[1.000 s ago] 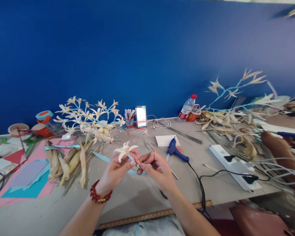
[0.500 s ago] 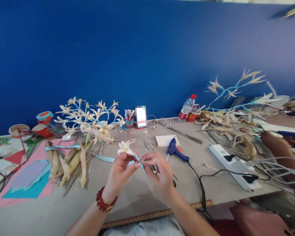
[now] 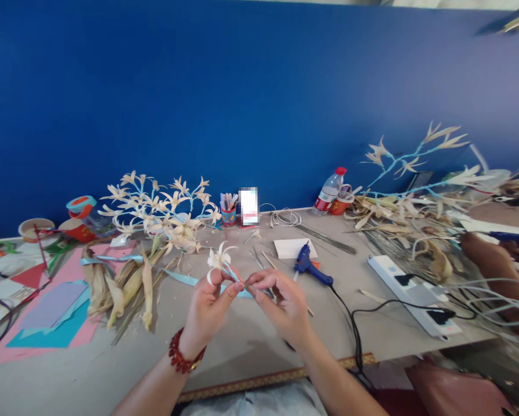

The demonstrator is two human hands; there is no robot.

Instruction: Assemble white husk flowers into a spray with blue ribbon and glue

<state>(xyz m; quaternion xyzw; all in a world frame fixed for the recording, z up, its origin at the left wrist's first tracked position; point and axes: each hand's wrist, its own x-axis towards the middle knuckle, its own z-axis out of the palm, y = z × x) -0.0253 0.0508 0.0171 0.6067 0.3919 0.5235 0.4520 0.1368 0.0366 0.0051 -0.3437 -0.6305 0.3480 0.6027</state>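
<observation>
My left hand (image 3: 208,309), with a red bead bracelet at the wrist, pinches the stem just below a small cream husk flower (image 3: 219,257). My right hand (image 3: 280,303) is closed on the same stem, which is wrapped in light blue ribbon (image 3: 185,280); the ribbon trails left across the table. Both hands hover over the grey table (image 3: 242,341) near its front edge.
A blue glue gun (image 3: 307,264) lies just right of my hands, its cord running to a white power strip (image 3: 409,294). Corn husks (image 3: 120,286) and coloured paper (image 3: 47,309) lie left. A finished flower branch (image 3: 155,211), pen cup (image 3: 228,211) and water bottle (image 3: 328,190) stand behind. Another person's arm (image 3: 493,266) rests right.
The flower has turned between my fingers and shifted slightly right. My hands have stayed close together on the stem, moving a little nearer to me.
</observation>
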